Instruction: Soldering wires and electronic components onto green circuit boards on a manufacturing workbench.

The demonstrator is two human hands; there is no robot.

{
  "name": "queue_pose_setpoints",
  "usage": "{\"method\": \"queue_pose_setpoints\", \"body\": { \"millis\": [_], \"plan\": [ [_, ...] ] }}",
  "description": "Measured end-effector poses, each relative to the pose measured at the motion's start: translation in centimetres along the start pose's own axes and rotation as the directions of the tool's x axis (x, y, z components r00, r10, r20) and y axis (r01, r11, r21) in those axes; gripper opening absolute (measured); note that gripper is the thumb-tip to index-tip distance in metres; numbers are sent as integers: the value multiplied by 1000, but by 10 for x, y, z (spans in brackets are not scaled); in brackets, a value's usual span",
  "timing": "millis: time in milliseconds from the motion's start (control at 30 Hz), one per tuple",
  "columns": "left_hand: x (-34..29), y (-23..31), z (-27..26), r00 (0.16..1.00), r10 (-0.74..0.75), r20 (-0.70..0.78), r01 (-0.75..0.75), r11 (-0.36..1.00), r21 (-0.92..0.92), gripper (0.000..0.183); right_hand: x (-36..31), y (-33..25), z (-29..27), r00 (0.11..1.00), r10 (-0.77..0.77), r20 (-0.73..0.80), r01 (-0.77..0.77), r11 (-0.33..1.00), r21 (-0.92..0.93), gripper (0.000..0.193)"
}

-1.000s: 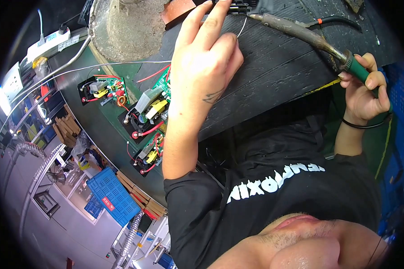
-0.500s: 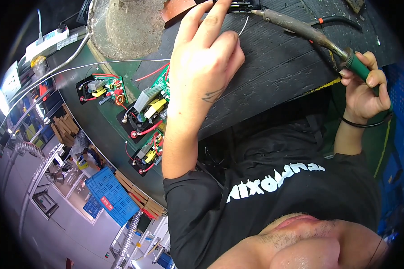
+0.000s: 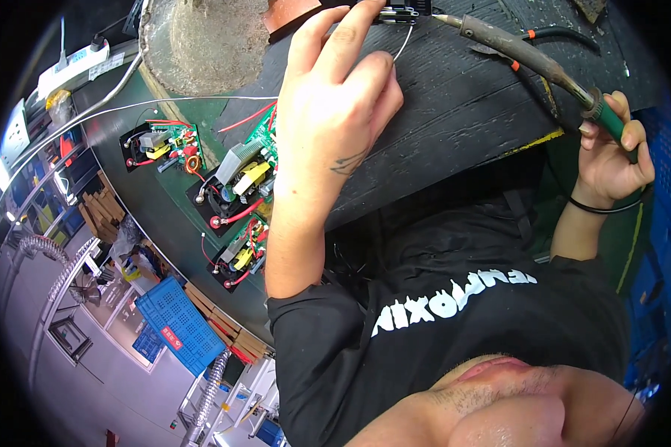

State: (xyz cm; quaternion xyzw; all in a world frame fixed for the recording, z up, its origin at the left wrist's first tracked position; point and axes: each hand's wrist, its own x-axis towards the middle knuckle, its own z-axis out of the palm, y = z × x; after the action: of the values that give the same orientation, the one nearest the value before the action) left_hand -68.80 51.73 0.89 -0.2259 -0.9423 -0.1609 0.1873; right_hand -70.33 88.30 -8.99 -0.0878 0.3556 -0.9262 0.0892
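My right hand [image 3: 610, 165] is closed around the green handle of a soldering iron [image 3: 528, 58]. The iron's tip points left, a small gap away from a black part with bright metal pins [image 3: 399, 15] at the top edge. My left hand [image 3: 335, 112] reaches up to that part, its index finger extended against it. A thin solder wire [image 3: 405, 43] comes out from under the curled fingers and bends up toward the pins. Its long tail runs off left behind the hand. The fingertips and much of the part are cut off by the frame.
Several circuit boards [image 3: 247, 173] with red leads lie left of my forearm, on the dark bench. A worn metal dish [image 3: 201, 48] and a reddish-brown block [image 3: 291, 16] are at the top. Black cable [image 3: 566, 31] lies at upper right. Blue crate [image 3: 179, 324] stands lower left.
The soldering iron has moved right with my right hand, so its tip is farther from the metal pins. My left hand keeps nearly the same place on the part.
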Motion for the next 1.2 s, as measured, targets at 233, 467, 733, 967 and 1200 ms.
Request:
{"method": "queue_pose_setpoints", "body": {
  "millis": [233, 467, 733, 967, 1200],
  "plan": [
    [0, 3, 0, 999, -19, -27, 19, 999, -28, 21, 2, -1, 0, 1000, -19, 3, 19, 1000, -10, 37],
    [-1, 2, 1, 998, -15, -63, 12, 999, -35, 22, 2, 2, 5, 1000, -18, 25, 18, 1000, 1, 38],
    [-3, 0, 5, 997, -17, -82, 13, 999, -48, 19, 6, 4, 7, 997, -16, 70, 14, 1000, 19, 38],
    [-4, -1, 6, 996, -25, -83, 19, 997, -70, 19, 7, 7, 11, 996, -12, 93, 10, 999, 30, 39],
    [-5, -1, 5, 996, -24, -84, 18, 997, -82, 19, 8, 9, 10, 992, -15, 122, 13, 1000, 20, 39]
  ]
}}
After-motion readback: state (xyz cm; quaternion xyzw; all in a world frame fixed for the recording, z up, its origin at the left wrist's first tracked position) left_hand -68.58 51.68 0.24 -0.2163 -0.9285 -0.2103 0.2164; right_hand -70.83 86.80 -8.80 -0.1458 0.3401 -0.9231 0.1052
